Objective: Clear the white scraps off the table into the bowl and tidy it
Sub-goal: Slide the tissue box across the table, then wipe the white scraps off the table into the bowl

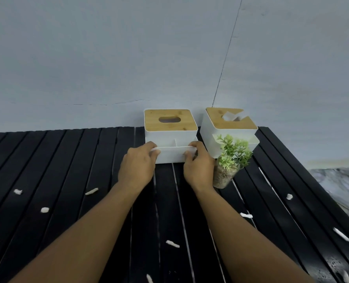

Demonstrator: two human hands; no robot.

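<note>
Both hands, left hand [138, 163] and right hand [198, 165], clasp fingers around the white organizer box [170, 137] at the table's [71, 160] far edge, scraps [91, 191] scattered.

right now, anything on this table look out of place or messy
Yes. White scraps lie scattered over the black slatted table, left, right and near. Both hands, left and right, grip the left tissue box.

2 bare forearms, no sleeves, left hand [138, 164] and right hand [198, 167] ungloved, without rings
</note>
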